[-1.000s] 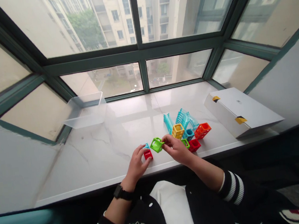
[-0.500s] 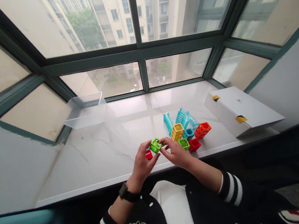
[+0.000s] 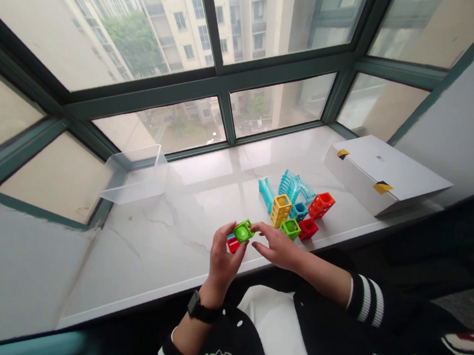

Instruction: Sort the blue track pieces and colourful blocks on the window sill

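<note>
A green cube-shaped toy block [image 3: 243, 231] with round openings is held between the thumb and fingers of my left hand [image 3: 223, 256]. My right hand [image 3: 279, 246] is just right of it, thumb and index finger apart; the index fingertip is at the block's edge, and I cannot tell whether it touches. Partly hidden behind my left fingers is a red block [image 3: 233, 244] with a bit of blue at its top. Beside my right hand stand another green block [image 3: 290, 229] and a red block [image 3: 308, 228].
Behind them are a yellow block tower [image 3: 281, 210], a blue block [image 3: 299, 211], an orange-red block piece [image 3: 321, 206] and clear blue track pieces [image 3: 291, 186]. A clear plastic bin [image 3: 135, 179] stands at the sill's left, a white box [image 3: 389, 173] at the right, window frames behind.
The green block has moved slightly left and turned in my left hand. My right thumb and fingers have come away from it and spread apart.
</note>
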The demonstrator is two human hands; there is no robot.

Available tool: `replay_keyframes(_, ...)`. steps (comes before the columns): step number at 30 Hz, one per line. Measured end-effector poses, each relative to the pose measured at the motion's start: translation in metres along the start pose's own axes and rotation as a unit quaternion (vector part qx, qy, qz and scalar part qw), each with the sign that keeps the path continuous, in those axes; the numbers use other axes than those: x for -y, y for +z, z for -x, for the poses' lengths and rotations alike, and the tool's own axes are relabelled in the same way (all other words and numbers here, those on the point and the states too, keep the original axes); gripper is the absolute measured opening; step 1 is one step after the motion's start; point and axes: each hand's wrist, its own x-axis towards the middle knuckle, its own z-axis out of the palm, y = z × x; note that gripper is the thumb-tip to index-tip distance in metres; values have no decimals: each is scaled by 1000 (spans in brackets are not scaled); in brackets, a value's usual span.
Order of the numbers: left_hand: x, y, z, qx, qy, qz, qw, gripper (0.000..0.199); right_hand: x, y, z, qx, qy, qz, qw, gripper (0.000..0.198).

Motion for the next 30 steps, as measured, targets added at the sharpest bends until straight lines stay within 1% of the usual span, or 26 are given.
replay_keyframes(3,-4,-2,-1,0,10,-14,1000,51,-1,2,2,11,12,0,1000,38)
replay_keyframes(6,-5,-2,-1,-2,2,-10,1000,50,-2,3,3,-1,0,-20,1000,43)
replay_keyframes(8,-4,-1,-1,0,-26,12,1000,51,-2,2,3,-26,-7,-43,999,48)
replay_keyframes(11,-1,2,-2,3,-86,79,993,52,-2,2,3,-54,17,-67,996,55)
replay_keyframes(13,0,5,-3,14,-124,143,982,53,-4,3,3,-48,40,-85,994,62)
replay_keyframes(15,1,8,-4,42,-153,214,964,53,-5,5,2,-32,49,-111,992,67)
replay_keyframes(17,1,11,-4,79,-172,270,944,53,-6,5,2,-29,46,-130,990,64)
replay_keyframes(19,2,14,-3,109,-178,294,933,54,-6,3,1,-38,34,-129,990,59)
replay_keyframes(22,3,15,-1,135,-177,287,932,57,-4,-3,1,-42,1,-95,995,57)
replay_keyframes(25,4,12,0,125,-160,237,950,60,0,-11,2,-36,-29,-49,998,57)
replay_keyframes(28,2,8,-1,114,-122,166,972,48,4,-16,2,-33,-43,-16,998,54)
replay_keyframes(30,1,7,-2,115,-105,134,979,41,5,-17,3,-35,-47,-3,998,54)
